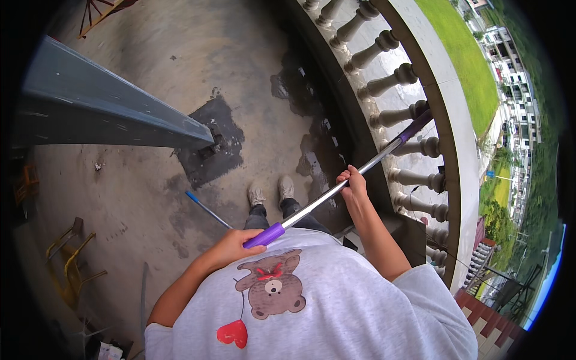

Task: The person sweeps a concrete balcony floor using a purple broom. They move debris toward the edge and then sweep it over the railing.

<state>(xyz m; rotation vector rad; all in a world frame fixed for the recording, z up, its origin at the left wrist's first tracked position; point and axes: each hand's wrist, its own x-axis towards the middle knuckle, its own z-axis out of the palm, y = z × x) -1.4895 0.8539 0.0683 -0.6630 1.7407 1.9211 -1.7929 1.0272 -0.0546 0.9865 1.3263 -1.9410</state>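
A metal pole (315, 203) with purple sleeves runs slantwise across my front. My left hand (236, 247) holds its near purple grip (265, 235) close to my waist. Farther up, my right hand (352, 183) is wrapped around the bare metal. The far purple section (416, 125) reaches in among the balusters (398, 118), and its end is hidden beneath the stone handrail (438, 96). Beyond my left hand is a thin stick with a blue tip (209, 210); its near end is out of sight behind the hand.
A grey metal column (117, 108) rises at the left from a dark floor patch (225, 148). Puddles (310, 162) lie along the balustrade's base. A yellow-framed chair (72, 265) is at lower left. A thin cable (418, 211) hangs by the balusters.
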